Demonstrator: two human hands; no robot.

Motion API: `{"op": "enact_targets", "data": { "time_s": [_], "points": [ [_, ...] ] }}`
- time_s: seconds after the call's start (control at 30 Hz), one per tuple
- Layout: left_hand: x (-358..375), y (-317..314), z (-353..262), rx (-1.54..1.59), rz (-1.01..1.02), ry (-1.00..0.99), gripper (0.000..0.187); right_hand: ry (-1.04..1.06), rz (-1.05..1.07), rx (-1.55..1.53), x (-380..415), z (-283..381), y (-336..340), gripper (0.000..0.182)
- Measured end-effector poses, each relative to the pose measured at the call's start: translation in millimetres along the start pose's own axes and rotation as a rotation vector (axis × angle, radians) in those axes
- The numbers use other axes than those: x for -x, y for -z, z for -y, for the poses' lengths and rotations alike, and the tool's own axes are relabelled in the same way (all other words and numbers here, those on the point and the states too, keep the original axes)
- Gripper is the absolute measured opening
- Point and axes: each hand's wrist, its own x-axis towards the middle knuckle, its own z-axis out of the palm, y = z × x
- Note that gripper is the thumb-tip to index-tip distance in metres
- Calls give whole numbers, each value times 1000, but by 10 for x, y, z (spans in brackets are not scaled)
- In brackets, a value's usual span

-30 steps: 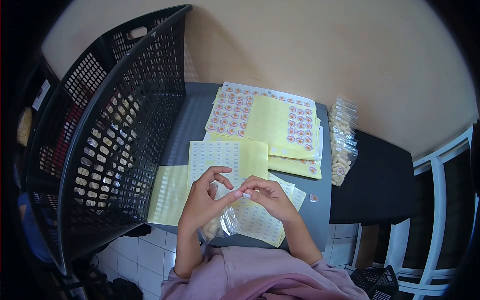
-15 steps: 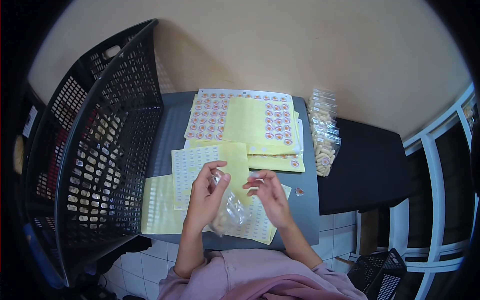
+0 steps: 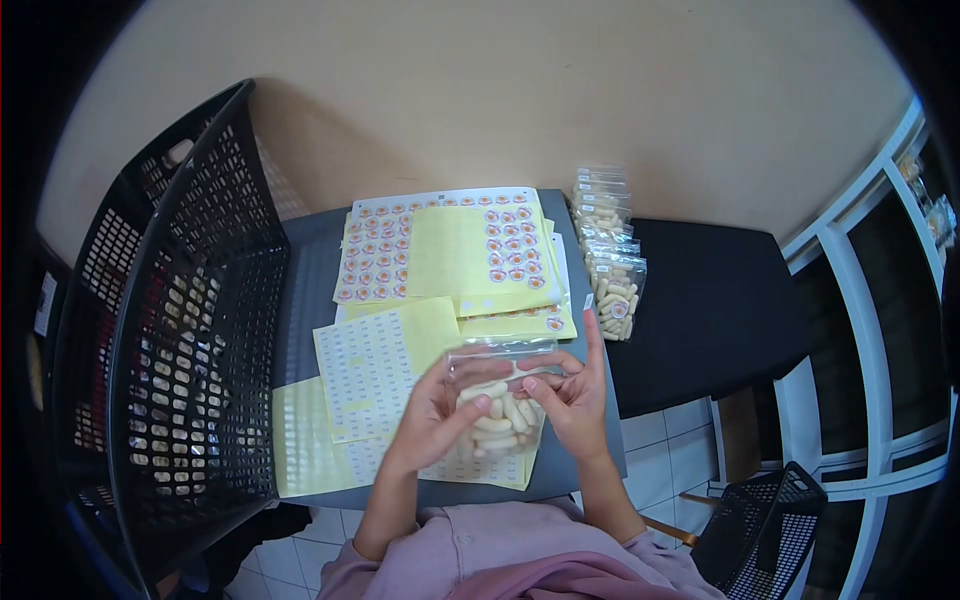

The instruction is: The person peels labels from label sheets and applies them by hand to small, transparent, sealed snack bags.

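A clear plastic bag (image 3: 505, 415) of pale, finger-shaped pieces is held upright between both hands over the sheets. My left hand (image 3: 435, 415) grips its left side, thumb across the front. My right hand (image 3: 573, 395) pinches the right side with thumb and fingers, while its index finger points up with a small white label (image 3: 589, 301) on the tip. Below and behind the bag lies a yellow sheet of small printed labels (image 3: 365, 365). Farther back are stacked sheets of round orange-and-purple stickers (image 3: 380, 245).
A tall black perforated basket (image 3: 190, 300) stands at the left. Several filled bags (image 3: 612, 290) stand in a row at the right, beside a black surface (image 3: 700, 310). A smaller black basket (image 3: 770, 530) is at the lower right, and white rails (image 3: 870, 400) run behind it.
The bag has been raised and turned to face me, and my right hand has closed on it. The index finger now points up with a label. The view has shifted slightly.
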Motion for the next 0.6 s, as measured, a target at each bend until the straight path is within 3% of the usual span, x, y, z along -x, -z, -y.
{"op": "enact_targets", "data": {
  "time_s": [0.13, 0.2, 0.23, 0.3, 0.33, 0.4, 0.6],
  "points": [
    [-25, -182, 96, 19, -165, 20, 27, 43, -87, -13, -27, 43, -13, 82],
    [-69, -183, 125, -6, -181, -13, 27, 430, -321, 352, -74, 7, -52, 60],
    [-90, -183, 128, -29, -200, -49, 27, 430, -328, 352, -57, 28, -36, 60],
    [-117, -197, 113, -54, -203, -36, 26, 491, -259, 598, -4, 114, 1, 26],
    [-120, -208, 111, -78, -210, -22, 26, 488, -267, 598, 7, 151, -53, 26],
    [-128, -242, 143, -67, -224, -32, 26, 387, -112, 528, -7, 192, -218, 9],
    [-131, -280, 250, -174, -316, -82, 30, 389, -219, 575, -86, 44, -339, 9]
  ]
}}
